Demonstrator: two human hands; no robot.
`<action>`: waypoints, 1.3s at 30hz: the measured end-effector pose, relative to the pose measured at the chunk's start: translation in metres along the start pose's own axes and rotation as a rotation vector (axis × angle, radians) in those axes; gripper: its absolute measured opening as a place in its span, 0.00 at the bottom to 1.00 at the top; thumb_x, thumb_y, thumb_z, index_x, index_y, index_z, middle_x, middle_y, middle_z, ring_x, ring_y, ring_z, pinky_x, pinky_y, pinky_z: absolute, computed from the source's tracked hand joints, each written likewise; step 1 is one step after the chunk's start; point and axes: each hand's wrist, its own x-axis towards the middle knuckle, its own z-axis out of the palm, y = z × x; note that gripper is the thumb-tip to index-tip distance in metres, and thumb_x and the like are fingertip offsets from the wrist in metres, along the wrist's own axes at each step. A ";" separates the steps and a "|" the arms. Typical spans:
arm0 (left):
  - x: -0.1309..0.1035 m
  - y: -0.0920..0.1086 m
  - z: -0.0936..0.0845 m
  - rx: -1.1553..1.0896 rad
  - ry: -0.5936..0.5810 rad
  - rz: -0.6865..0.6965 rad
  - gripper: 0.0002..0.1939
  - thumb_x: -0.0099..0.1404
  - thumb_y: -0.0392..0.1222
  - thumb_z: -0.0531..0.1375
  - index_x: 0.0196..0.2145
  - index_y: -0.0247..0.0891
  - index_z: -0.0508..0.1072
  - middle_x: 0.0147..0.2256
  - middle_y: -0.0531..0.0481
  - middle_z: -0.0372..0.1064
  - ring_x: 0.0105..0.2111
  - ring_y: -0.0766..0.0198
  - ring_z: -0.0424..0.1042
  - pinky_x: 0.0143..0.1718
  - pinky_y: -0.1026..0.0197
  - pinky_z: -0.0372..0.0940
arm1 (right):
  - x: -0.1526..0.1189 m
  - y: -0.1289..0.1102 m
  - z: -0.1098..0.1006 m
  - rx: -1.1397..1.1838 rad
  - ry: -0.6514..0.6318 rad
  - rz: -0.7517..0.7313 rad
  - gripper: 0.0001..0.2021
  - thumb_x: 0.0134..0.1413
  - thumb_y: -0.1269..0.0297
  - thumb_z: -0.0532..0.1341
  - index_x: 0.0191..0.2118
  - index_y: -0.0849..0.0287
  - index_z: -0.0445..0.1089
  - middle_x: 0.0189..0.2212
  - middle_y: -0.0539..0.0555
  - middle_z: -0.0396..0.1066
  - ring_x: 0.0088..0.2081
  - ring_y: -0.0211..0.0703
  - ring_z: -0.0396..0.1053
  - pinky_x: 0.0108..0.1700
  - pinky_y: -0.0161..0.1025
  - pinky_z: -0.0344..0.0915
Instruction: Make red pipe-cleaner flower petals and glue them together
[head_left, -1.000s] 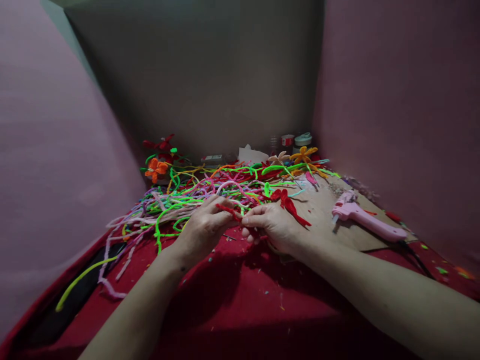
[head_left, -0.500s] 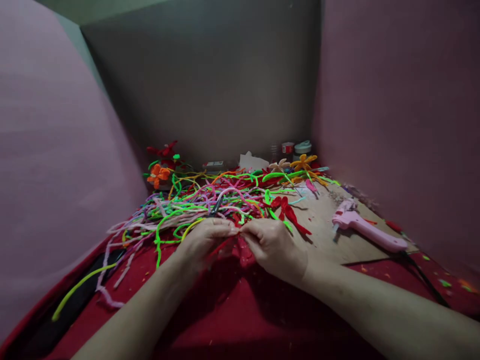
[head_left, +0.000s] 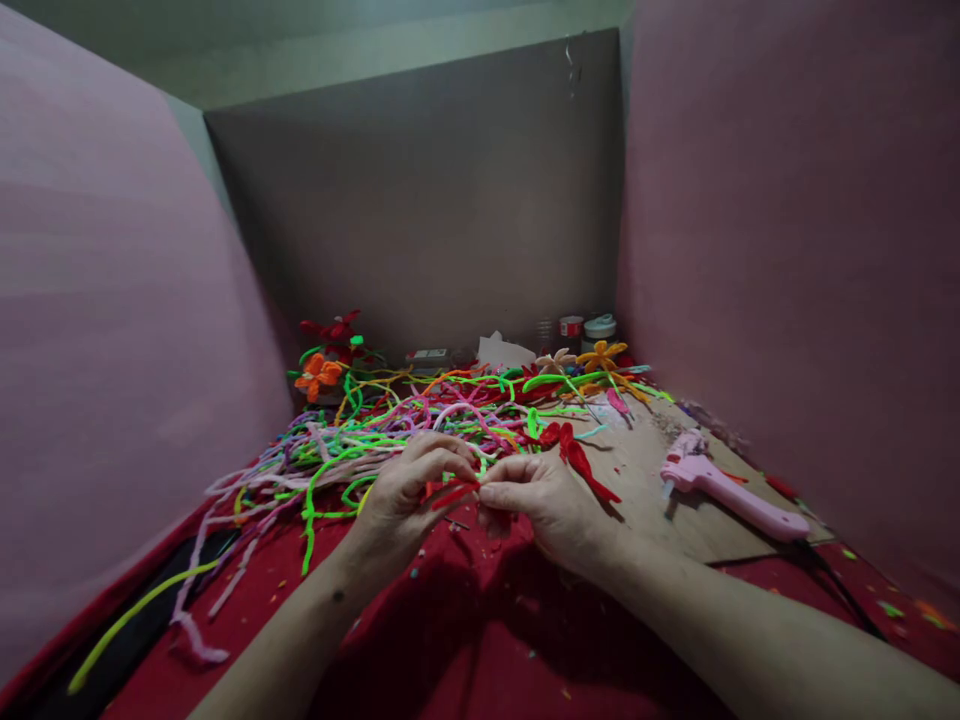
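Note:
Between my two hands, above the red cloth (head_left: 480, 640), is a red pipe cleaner (head_left: 454, 494), bent or folded. My left hand (head_left: 420, 485) is closed around its left part, fingers curled over it. The thumb and forefinger of my right hand (head_left: 536, 500) pinch its right end. The fingertips of both hands nearly meet. Just beyond my right hand lie red pipe-cleaner petals (head_left: 581, 460) on a brown board. Behind my left hand spreads a heap of loose pipe cleaners (head_left: 352, 445) in green, pink, purple and white.
A pink glue gun (head_left: 731, 490) rests on the brown board (head_left: 675, 535) at right, its cord trailing forward. An orange flower (head_left: 319, 376) and a yellow flower (head_left: 602, 357) stand at the back, near a lidded jar (head_left: 600, 330). Pink panels (head_left: 780, 250) flank the table.
The camera view has tilted up, so the table sits lower. My left fingers have lifted and curled more, showing more of the red pipe cleaner. My right hand keeps its pinch.

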 end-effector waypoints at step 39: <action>-0.001 -0.007 0.008 -0.416 -0.124 -0.550 0.10 0.58 0.44 0.58 0.25 0.35 0.66 0.21 0.57 0.59 0.21 0.73 0.54 0.23 0.68 0.51 | -0.003 0.000 -0.001 -0.605 0.243 -0.481 0.10 0.51 0.72 0.56 0.39 0.58 0.71 0.39 0.54 0.71 0.42 0.41 0.66 0.45 0.39 0.61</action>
